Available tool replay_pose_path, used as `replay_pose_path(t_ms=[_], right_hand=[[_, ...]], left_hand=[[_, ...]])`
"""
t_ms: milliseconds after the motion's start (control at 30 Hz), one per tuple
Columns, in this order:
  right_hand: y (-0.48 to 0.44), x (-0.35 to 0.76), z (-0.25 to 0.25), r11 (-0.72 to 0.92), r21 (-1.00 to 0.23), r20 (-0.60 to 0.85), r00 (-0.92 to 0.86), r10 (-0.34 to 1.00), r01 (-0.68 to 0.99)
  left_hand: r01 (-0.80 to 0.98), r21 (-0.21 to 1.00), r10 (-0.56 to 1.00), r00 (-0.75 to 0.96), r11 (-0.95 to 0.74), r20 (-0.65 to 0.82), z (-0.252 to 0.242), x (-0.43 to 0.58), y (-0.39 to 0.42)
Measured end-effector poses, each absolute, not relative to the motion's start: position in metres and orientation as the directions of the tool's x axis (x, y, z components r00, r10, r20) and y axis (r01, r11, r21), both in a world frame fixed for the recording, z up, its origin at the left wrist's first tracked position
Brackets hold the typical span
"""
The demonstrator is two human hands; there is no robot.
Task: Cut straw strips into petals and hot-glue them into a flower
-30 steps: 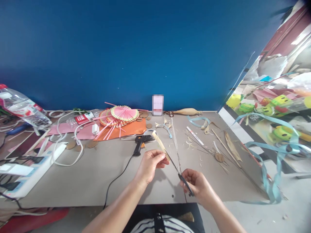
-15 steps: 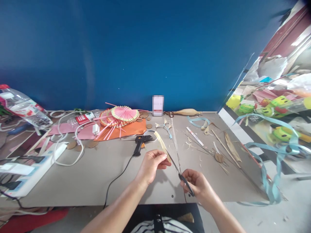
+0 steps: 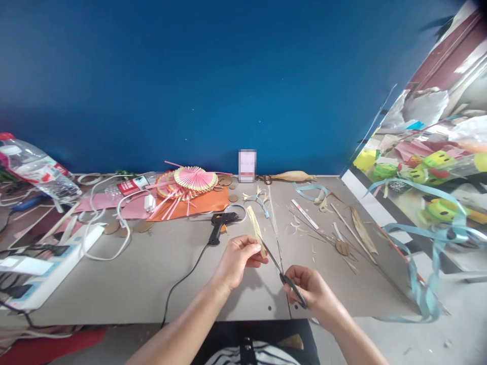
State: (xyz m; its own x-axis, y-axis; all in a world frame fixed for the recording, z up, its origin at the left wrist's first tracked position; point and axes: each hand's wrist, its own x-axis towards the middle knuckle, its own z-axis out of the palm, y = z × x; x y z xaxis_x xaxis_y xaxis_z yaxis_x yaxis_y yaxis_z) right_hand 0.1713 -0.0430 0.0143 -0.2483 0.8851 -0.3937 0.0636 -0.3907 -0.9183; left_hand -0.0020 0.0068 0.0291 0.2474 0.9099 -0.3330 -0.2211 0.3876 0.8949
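My left hand (image 3: pixel 236 259) pinches the lower end of a pale yellow strip (image 3: pixel 254 228) that stands up and leans away from me over the grey table (image 3: pixel 125 274). My right hand (image 3: pixel 310 290) is closed round the black handles of a pair of scissors (image 3: pixel 283 276). The scissor blades point up and to the left, and their tips meet the strip just beside my left fingers. A black glue gun (image 3: pixel 219 223) lies on the table right behind my left hand, its black cord (image 3: pixel 182 280) running toward me.
Pink folded paper fans (image 3: pixel 192 180) lie on an orange sheet (image 3: pixel 207 202) at the back. White cables (image 3: pixel 110 223), a power strip (image 3: pixel 45 268) and a plastic bottle (image 3: pixel 36 170) fill the left. Thin sticks, leaf scraps (image 3: pixel 363 230) and blue ribbon (image 3: pixel 422 284) lie to the right.
The strip has tilted slightly more upright and to the right. Both hands have stayed almost where they were, the scissors still at the strip.
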Motion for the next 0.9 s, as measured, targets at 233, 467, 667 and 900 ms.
replay_pose_path(t_ms=[233,467,667,900], right_hand=[[-0.0434,0.1721,0.0126,-0.383,-0.923,-0.381,-0.256,0.889,0.042],[-0.0446,0.1732,0.0111,-0.37,-0.928,-0.366,-0.271,0.89,0.037],[-0.0441,0.174,0.011,-0.369,-0.929,-0.363,-0.271,0.892,0.028],[-0.0436,0.1732,0.0133,-0.376,-0.927,-0.368,-0.258,0.893,0.021]], left_hand=[[-0.212,0.896,0.903,0.276,0.39,-0.328,0.0282,-0.0001,0.0049],[-0.22,0.896,0.903,0.29,0.386,-0.317,0.0287,0.0,0.004],[-0.206,0.896,0.894,0.311,0.394,-0.322,0.0294,0.0,0.0032],[-0.21,0.895,0.888,0.339,0.394,-0.311,0.029,0.0,0.0039]])
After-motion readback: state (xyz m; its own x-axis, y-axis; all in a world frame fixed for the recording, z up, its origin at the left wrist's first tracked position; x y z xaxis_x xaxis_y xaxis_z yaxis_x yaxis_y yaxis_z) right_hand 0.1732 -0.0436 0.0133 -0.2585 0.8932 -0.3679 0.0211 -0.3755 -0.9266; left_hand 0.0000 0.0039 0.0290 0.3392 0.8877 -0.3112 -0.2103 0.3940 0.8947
